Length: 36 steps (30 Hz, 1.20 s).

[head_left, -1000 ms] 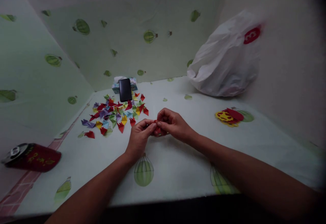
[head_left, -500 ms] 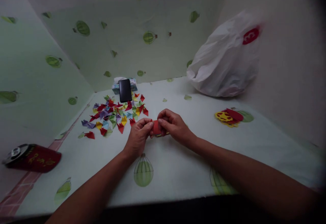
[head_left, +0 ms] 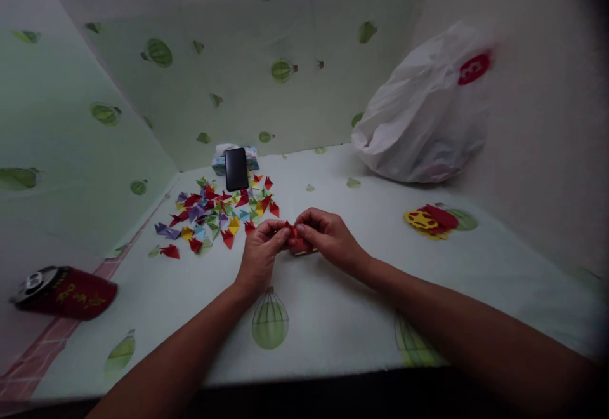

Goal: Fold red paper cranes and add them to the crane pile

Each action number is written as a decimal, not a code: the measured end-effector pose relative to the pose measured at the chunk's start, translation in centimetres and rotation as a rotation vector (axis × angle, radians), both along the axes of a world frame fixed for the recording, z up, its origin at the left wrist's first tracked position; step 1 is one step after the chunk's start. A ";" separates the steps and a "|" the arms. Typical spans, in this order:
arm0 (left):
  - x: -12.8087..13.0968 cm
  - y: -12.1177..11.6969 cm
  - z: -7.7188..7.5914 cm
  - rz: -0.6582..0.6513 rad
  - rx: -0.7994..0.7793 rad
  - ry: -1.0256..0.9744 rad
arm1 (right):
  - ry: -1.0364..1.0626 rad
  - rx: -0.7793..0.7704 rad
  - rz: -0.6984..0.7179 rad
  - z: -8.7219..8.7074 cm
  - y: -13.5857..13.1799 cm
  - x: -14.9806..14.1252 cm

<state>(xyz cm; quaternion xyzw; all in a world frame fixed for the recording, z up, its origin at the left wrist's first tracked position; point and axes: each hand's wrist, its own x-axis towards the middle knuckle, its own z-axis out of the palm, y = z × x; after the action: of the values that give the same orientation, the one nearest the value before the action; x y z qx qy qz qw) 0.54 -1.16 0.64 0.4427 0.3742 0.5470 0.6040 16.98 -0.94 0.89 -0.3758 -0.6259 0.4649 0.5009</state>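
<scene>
Between my two hands, a small piece of folded red paper [head_left: 292,232] is pinched above the table. My left hand [head_left: 263,246] grips its left side with thumb and forefinger. On the right side, my right hand [head_left: 324,235] pinches it in the same way, fingers curled. Just below them lies a dark red stack [head_left: 303,247] with a yellowish edge, partly hidden by my fingers. Left of my hands spreads a pile of folded paper figures [head_left: 228,237] in red, yellow, green, purple and blue.
A black phone [head_left: 236,169] leans on a tissue box [head_left: 219,164] behind the pile. A red can [head_left: 66,292] stands at the left edge. To the right are yellow and red paper cutouts [head_left: 421,219] and a large white plastic bag [head_left: 419,114] against the wall.
The red paper, earlier a flat face between my fingers, now shows a pointed, folded top. My hands stay in nearly the same place; the view has shifted slightly.
</scene>
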 end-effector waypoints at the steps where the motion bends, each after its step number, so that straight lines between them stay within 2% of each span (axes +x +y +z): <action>1: 0.0 0.0 0.0 -0.007 0.005 0.004 | 0.003 0.000 0.007 0.0 0.0 0.0; 7: -0.1 -0.1 0.0 -0.010 0.029 0.043 | -0.055 0.060 -0.025 0.2 -0.1 -0.1; 13: -0.2 -0.1 0.1 -0.012 0.095 0.114 | -0.192 0.206 -0.121 0.5 -0.1 0.1; 23: -0.2 -0.3 0.4 0.004 0.107 0.181 | -0.289 0.323 -0.146 0.6 -0.3 0.0; 32: -0.2 -0.3 0.6 0.016 0.133 0.234 | -0.309 0.380 -0.155 0.6 -0.2 0.1; 36: -0.2 -0.3 0.6 0.016 0.145 0.256 | -0.286 0.329 -0.147 0.5 -0.2 0.1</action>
<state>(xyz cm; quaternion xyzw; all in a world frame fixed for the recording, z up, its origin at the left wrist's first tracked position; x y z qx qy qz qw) 0.33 -1.44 1.27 0.5482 0.4111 0.5166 0.5134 17.10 -1.17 1.41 -0.3956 -0.7288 0.2608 0.4943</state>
